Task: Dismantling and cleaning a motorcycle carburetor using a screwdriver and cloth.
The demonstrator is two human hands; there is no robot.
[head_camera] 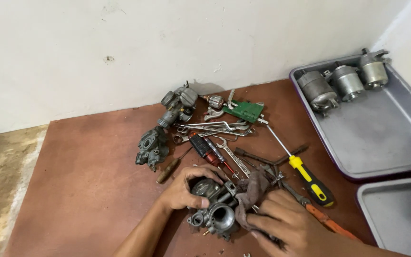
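A grey metal carburettor [213, 207] was held on a brown work surface [86, 181], near its front edge. The left hand [184, 190] was curled over its top, thumb pressed against its side. The right hand [288, 226] was closed around a brownish rag [253, 192] bunched against the part. Spanners [215, 127] and a yellow-handled screwdriver [310, 181] were scattered just behind.

A grey metal carburetor [215, 207], round bore facing up, lies on the brown board touching a crumpled grey-brown rag [252, 192].
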